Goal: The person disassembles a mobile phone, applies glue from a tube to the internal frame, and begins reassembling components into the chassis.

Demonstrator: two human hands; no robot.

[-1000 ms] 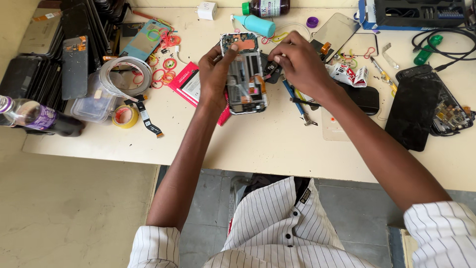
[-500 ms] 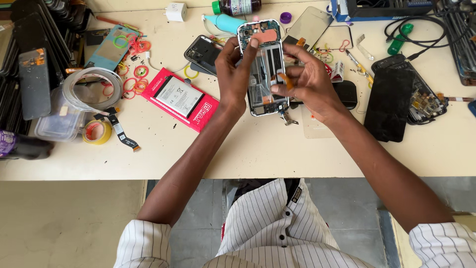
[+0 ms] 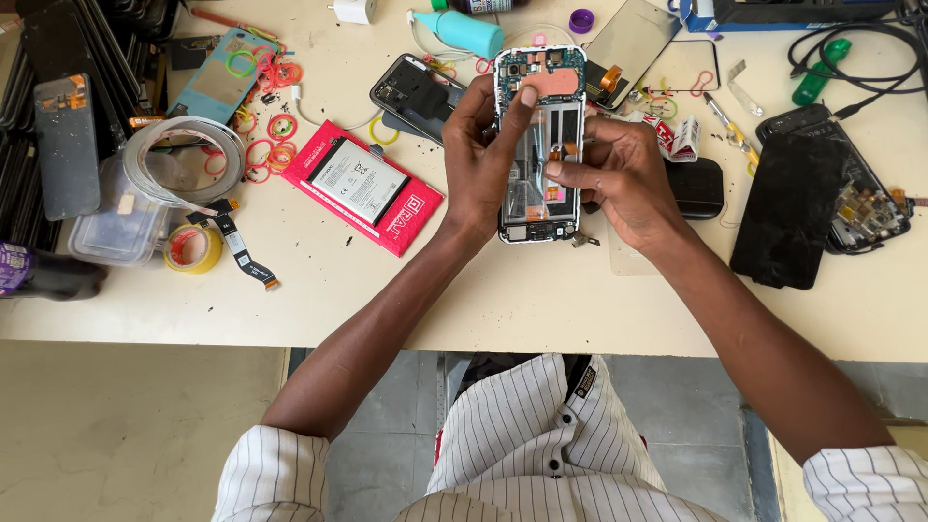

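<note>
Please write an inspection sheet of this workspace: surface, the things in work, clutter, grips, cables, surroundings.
Surface: pale table, crowded along its far half.
Job's things: opened phone with back off, inner boards showing, held above the table.
Clutter: red battery packet, tape rolls, rubber bands, teal bottle, dark phone panels.
Grips: left hand clasps the phone's left edge, thumb on top; right hand presses fingertips into its middle.
Cables: black cable at far right; flex ribbon near the tape.
Surroundings: tiled floor; nothing else seen.
</note>
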